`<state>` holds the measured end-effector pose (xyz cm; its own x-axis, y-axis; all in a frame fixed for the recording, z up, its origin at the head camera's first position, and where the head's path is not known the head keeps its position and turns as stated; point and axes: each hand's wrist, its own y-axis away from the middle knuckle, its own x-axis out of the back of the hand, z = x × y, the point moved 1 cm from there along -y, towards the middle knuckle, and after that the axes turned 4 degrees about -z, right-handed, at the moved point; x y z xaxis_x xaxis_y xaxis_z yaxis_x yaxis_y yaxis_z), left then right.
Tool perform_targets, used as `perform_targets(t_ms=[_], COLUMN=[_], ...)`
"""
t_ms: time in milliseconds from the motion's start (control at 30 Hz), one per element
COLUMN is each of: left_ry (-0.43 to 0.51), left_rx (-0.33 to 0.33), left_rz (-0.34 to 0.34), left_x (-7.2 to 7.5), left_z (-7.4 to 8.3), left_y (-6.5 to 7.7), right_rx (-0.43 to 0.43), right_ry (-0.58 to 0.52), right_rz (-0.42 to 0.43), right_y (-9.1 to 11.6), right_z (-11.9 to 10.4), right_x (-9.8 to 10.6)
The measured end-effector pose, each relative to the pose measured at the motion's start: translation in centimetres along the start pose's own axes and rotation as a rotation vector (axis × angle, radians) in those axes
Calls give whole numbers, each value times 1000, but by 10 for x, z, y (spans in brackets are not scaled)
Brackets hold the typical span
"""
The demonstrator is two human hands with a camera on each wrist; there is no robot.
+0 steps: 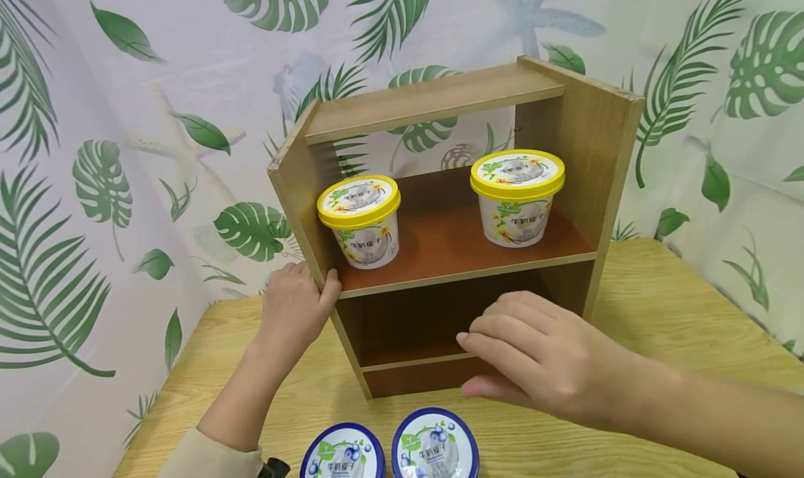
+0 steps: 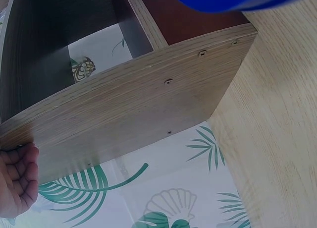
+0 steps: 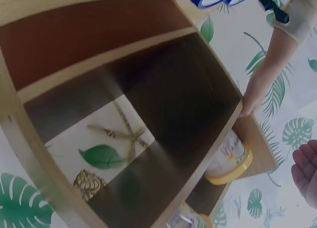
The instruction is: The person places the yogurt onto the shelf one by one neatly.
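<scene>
A small wooden shelf unit (image 1: 465, 272) stands on the table. My left hand (image 1: 292, 303) grips the front edge of its left side panel, thumb on the front and curled fingers (image 2: 25, 176) against the outer face. On the upper board sit two tubs with yellow lids: a left tub (image 1: 367, 237) close to that hand and a right tub (image 1: 518, 216) by the opposite panel. My right hand (image 1: 546, 356) hovers before the lower compartment, fingers loosely bent, holding nothing; in the right wrist view, its fingers (image 3: 303, 166) show at the edge.
Two blue-lidded tubs, one on the left (image 1: 344, 453) and one on the right (image 1: 435, 446), stand on the wooden table (image 1: 666, 310) in front of the unit. Leaf-patterned cloth (image 1: 157, 115) hangs behind and on both sides.
</scene>
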<state>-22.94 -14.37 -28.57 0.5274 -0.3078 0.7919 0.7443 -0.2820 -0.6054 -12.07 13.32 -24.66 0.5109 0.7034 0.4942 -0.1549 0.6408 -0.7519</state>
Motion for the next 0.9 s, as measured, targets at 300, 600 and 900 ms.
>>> perform_targets(t_ms=[300, 600, 900], left_ry=[-4, -6, 7], left_rx=[-4, -17, -24], left_rz=[-7, 12, 17], left_x=[-1, -1, -1], left_z=[-1, -2, -2], left_y=[0, 0, 0], right_rx=[50, 107, 110], right_ry=[-65, -126, -208], right_rz=[-46, -75, -163], right_y=[10, 22, 43], right_z=[-15, -26, -38], right_x=[-8, -24, -42])
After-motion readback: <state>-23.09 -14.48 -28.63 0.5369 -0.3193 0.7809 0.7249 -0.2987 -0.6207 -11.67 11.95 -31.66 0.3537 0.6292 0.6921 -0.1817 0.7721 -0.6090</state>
